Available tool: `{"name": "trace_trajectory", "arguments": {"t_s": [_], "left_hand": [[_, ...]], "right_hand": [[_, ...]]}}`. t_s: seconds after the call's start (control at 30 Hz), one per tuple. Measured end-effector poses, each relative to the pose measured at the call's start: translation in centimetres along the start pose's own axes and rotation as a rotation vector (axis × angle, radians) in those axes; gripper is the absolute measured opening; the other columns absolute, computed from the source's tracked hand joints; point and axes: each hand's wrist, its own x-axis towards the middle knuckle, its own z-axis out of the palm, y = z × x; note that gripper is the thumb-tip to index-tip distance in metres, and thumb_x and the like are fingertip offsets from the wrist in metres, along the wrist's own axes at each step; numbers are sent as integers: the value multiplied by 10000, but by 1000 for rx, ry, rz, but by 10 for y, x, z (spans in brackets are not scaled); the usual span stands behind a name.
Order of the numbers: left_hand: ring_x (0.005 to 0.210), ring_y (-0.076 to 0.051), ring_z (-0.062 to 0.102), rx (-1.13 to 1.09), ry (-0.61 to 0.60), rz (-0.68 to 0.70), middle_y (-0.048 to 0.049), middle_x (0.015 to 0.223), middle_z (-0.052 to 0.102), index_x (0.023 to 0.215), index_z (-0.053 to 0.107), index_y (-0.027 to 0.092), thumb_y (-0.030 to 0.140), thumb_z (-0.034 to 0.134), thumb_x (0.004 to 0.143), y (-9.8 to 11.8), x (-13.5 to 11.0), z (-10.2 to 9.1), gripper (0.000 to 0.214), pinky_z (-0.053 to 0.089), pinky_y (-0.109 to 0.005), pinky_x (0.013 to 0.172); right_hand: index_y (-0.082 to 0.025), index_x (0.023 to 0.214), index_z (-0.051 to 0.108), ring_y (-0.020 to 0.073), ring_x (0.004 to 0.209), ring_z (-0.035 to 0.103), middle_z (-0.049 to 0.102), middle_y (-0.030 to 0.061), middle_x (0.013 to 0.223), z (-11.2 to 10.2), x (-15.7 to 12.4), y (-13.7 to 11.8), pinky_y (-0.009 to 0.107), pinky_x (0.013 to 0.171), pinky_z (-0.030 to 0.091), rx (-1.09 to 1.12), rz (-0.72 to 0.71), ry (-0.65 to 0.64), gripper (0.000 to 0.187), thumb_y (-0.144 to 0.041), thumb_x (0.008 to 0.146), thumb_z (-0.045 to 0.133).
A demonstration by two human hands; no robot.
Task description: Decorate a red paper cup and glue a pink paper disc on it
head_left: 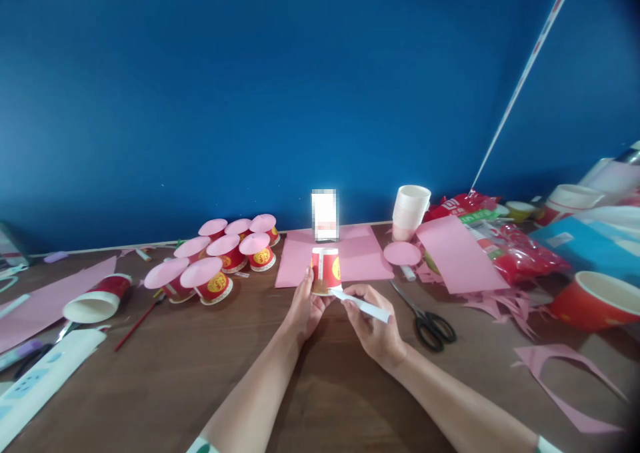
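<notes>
In the head view, a small red cup is held up over the near edge of a pink sheet, in the middle of the scene. It is gripped by the left hand, with the thumb pressed on its left side and some fingers tucked under it. A white pen is pinched between the thumb and fingers of the right hand. Its tip is held by the low right edge of the cup, but whether the cup is touched cannot be told.

A bright box is seen just past the cup, too blurred to make out. On the left, eight red cups are set on the brown table, and each is topped with a pink paper circle. Farther left, a bigger cup is tipped on its side, and a red stick is seen near it. A white power strip is seen at the near left.

On the right, black scissors are laid beside the right hand. Past them, a stack of white cups is seen near the blue wall. A pink scrap with a big round hole is seen at the near right.
</notes>
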Motion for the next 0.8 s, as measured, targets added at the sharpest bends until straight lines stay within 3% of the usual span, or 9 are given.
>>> {"name": "trace_trajectory", "arguments": {"t_s": [0.8], "left_hand": [[929,-194,627,8,51,38,-73,1055,662,1149,547,201,384,577,796,-1,0,2,399,464,-340,875]], "right_hand": [[-186,763,523,134,622,549,579,27,690,-1,3,-2,223,555,433,-29,4,-11,159,-243,876,426]]}}
